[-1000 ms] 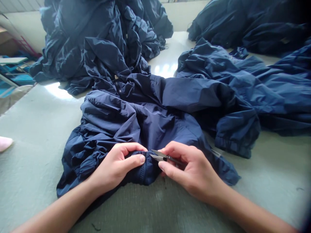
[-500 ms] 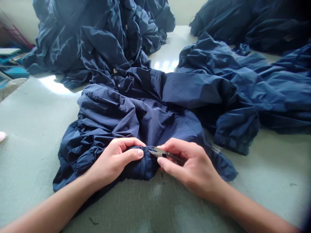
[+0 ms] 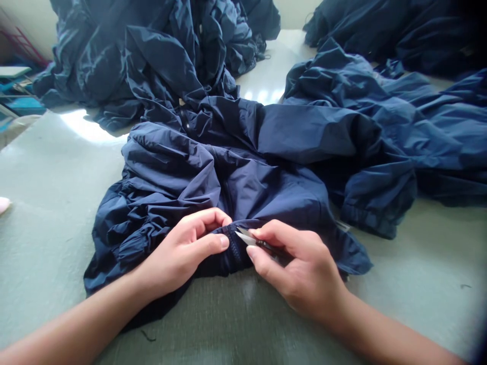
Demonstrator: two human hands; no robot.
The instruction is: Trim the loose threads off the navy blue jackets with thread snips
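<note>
A dark blue jacket (image 3: 262,187) lies crumpled on the table in front of me, its zipper (image 3: 235,248) running to the near hem. My left hand (image 3: 190,246) pinches the hem just left of the zipper end, thumb on top. In my right hand (image 3: 300,261) is a pair of thread snips (image 3: 253,241), gripped between thumb and fingers. Their blades point left, slightly apart, with the tips close to the zipper end. Whether a thread lies between the blades is too small to tell. An elastic cuff (image 3: 375,220) of a sleeve rests to the right.
A large heap of dark blue garments (image 3: 95,56) stands at the back left. More blue garments (image 3: 437,121) spread over the right side. The pale table (image 3: 41,167) carries a short dark thread (image 3: 148,335) near its front. Blue shelving (image 3: 23,104) shows at the far left.
The snips have drawn a little closer together at the blades and sit slightly lower. The hem has shifted, with the zipper end now tilted, and my right hand no longer bunches the fabric beside it.
</note>
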